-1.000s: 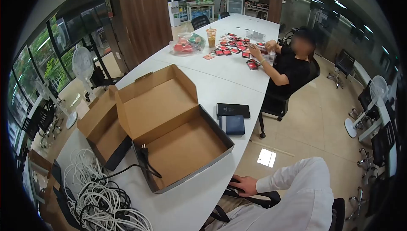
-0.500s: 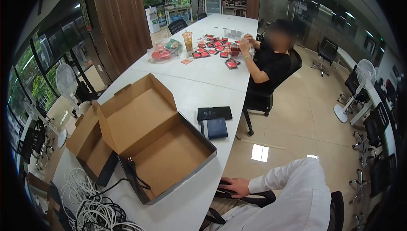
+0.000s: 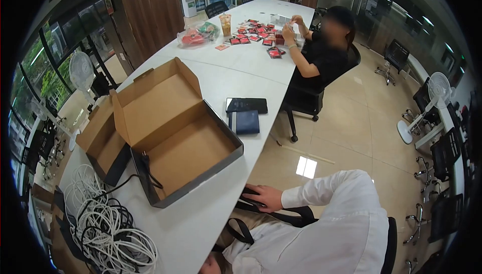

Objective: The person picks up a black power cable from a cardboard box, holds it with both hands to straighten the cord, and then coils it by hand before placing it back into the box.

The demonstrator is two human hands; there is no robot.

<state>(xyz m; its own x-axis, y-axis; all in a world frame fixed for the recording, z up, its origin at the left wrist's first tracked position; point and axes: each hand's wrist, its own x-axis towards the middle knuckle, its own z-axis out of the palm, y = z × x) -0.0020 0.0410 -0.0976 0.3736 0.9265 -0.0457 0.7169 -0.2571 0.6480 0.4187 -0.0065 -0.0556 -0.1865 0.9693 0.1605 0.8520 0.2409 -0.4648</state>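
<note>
My right hand (image 3: 268, 197), in a white sleeve, lies by the table edge with fingers stretched over something dark, close to a black armrest (image 3: 301, 217). Only part of my left hand (image 3: 211, 265) shows at the bottom edge; its fingers are hidden. A black strap (image 3: 241, 231) loops over my lap. On the table stands an open cardboard box (image 3: 160, 93) with a black cord's plug (image 3: 145, 158) hanging over its wall. A smaller open box (image 3: 103, 138) sits beside it. Right of the boxes lie a black phone (image 3: 247, 105) and a navy wallet-like item (image 3: 247, 123).
A tangle of white and black cables (image 3: 110, 234) covers the near table corner. Farther along, a person in black (image 3: 321, 55) handles something small near scattered red packets (image 3: 253, 35), a plastic bag (image 3: 198, 35) and a drink cup (image 3: 226, 25). White fans (image 3: 81, 70) stand around.
The view has tilted down, so the table and boxes appear higher. Part of my left hand has come into view at the bottom. My right hand stays in the same place by the table edge.
</note>
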